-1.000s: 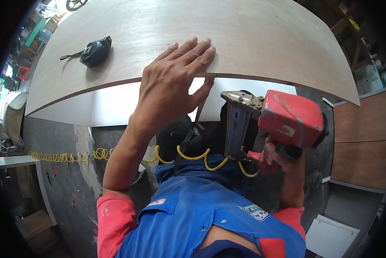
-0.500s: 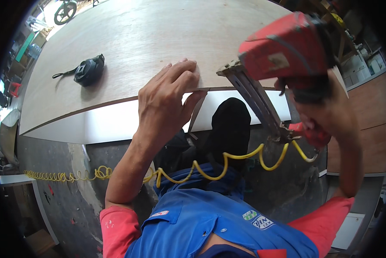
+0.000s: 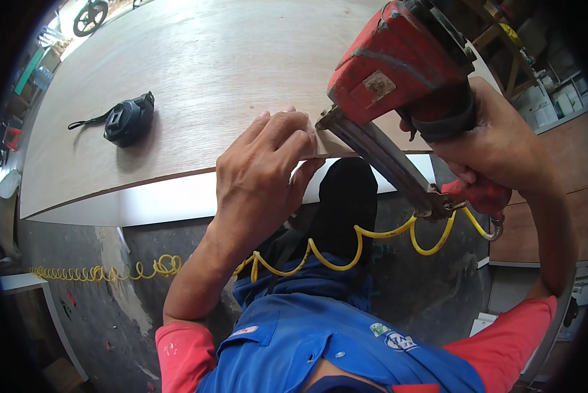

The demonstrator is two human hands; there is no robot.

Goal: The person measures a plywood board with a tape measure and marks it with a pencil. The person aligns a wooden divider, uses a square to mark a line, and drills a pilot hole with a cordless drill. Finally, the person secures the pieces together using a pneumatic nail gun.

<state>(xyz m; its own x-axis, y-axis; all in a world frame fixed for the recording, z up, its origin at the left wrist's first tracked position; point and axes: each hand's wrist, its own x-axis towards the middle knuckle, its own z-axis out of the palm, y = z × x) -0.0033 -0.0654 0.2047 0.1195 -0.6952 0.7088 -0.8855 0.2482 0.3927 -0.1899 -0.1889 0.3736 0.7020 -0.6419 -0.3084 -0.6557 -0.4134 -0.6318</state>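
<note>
1. Pale wood panel (image 3: 202,72); black tape measure (image 3: 129,122) atop.
2. Left hand (image 3: 261,160) pinches panel's near edge.
3. Right hand (image 3: 487,144) grips red nail gun (image 3: 402,62), nose over panel.
4. Dark floor (image 3: 431,295), scuffed; wheel (image 3: 90,18) beyond.

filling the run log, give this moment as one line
left grip: on wooden panel edge | right grip: holds red nail gun, nose near left grip | tape measure: on panel | yellow coiled hose: joined to gun

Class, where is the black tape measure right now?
In the head view, the tape measure lies on the wooden board, to the left of the left hand.
</note>
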